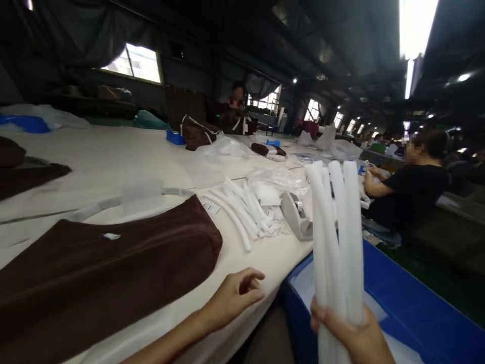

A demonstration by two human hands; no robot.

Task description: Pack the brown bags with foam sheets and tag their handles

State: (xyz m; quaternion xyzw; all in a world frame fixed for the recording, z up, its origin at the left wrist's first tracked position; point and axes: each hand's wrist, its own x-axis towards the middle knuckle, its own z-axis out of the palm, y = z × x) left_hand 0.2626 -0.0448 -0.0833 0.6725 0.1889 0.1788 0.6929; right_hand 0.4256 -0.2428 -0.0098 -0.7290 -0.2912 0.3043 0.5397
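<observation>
My right hand [346, 328] is wrapped around a bundle of several white foam tubes [352, 242], held upright at the right above a blue bin. My left hand [237, 298] hovers by the table's front edge, fingers curved and apart, with nothing in it. Left of that hand lies a large dark brown bag [125, 268] with a small white tag on its side. More white foam rods [242, 210] are spread on the table beyond the left hand, with small labels among them.
A grey tape dispenser [297, 217] stands at the table's right edge. Below it is the blue bin [413, 303] with white sheets inside. Clear plastic and smaller brown bags [197, 134] lie farther back. One person [409, 177] sits at right; another [237, 101] is behind the table.
</observation>
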